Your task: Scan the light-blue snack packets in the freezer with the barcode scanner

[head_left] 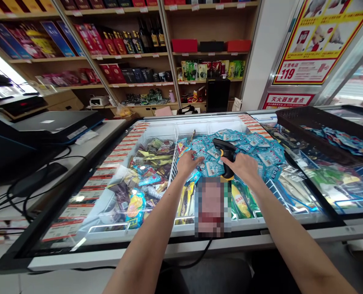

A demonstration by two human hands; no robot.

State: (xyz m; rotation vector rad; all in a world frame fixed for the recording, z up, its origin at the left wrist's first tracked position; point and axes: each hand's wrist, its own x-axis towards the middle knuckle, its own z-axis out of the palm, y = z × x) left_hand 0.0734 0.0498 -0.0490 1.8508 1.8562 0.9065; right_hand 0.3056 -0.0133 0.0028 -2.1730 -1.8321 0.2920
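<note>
My right hand is closed around the handle of a black barcode scanner with yellow trim, held upright with its head tilted to the left. Many small light-blue packets with printed codes lie in a spread pile on the freezer's glass top. My left hand rests at the left edge of this pile, thumb and forefinger apart; the fingertips touch or hover just over the packets, and I cannot tell which. A blurred-out patch covers something at the front middle, below the scanner.
Beneath the glass of the chest freezer lie ice-cream packs in white wire baskets. A dark tray with more blue packets stands right. A cable runs along the front edge. Left are a counter with a black device; stocked shelves stand behind.
</note>
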